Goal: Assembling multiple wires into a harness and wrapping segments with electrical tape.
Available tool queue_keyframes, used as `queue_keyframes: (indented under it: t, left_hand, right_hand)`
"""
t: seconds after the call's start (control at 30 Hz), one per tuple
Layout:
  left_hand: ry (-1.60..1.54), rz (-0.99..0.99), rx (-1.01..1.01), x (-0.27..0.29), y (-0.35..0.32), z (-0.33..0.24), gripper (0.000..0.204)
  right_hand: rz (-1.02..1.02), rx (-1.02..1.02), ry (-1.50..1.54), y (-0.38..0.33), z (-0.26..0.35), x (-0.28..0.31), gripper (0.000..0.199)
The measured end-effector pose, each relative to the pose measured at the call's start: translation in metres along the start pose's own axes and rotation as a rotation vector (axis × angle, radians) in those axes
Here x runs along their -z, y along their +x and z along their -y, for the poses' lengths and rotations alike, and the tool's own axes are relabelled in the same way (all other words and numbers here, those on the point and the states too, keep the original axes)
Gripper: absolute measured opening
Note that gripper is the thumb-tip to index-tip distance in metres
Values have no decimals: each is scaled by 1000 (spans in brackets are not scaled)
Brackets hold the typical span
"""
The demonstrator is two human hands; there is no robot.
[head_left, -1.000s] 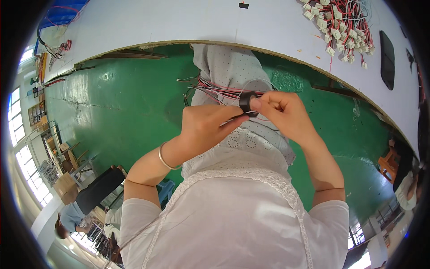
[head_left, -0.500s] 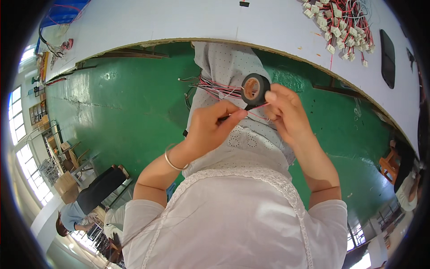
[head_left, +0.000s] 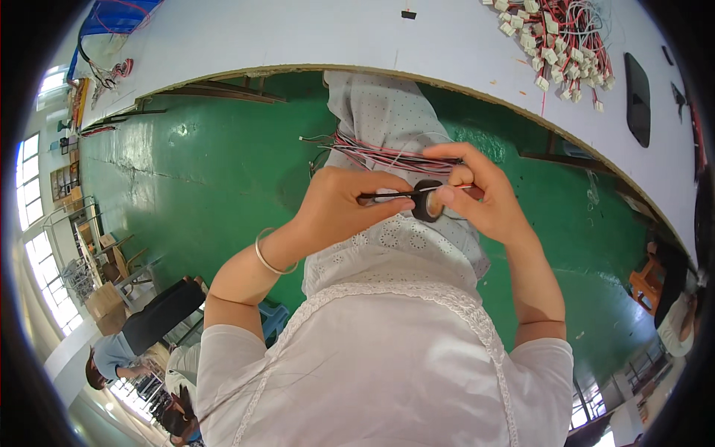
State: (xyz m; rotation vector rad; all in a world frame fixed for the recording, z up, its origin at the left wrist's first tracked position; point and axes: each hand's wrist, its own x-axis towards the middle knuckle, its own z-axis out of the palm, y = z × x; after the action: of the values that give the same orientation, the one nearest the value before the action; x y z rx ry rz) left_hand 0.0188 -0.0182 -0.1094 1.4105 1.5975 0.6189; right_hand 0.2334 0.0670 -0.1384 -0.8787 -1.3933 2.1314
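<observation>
A: What are the two hands doing right now?

B: They are working on a bundle of red and white wires (head_left: 387, 158) held over the lap, in front of the white table (head_left: 313, 37). The left hand (head_left: 339, 208) is closing its fingers around one end of the bundle and pinching a thin dark strip that is running across to the other side. The right hand (head_left: 484, 197) is gripping a small black roll of tape (head_left: 426, 201), pressed between thumb and fingers just beside the wires.

A: So how far along is the wrapping, by the look of it?

B: I am judging it as under way rather than finished. The strip is stretching from the roll to the left fingers, so tape is being pulled out or laid on. The loose wire ends fanning out to the left are looking bare, and the roll is not being put down.

A: And what is left?

B: Probably more turns around the bundle. A heap of similar connector wires (head_left: 555, 41) is lying well apart on the table, near a dark flat object (head_left: 638, 89).
</observation>
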Motion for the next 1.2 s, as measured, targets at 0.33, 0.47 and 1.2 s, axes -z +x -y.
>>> queue_keyframes:
  t: [0.33,0.47,1.2]
  left_hand:
    - [281,209,-381,61,29,-2,18]
    - [289,371,-399,123,55,3,16]
    - [392,-7,-554,135,170,-17,19]
  right_hand:
    - [7,229,-691,17,7,-9,11]
    - [27,8,-406,18,1,-10,4]
    - [-429,-101,412,74,-2,-48,9]
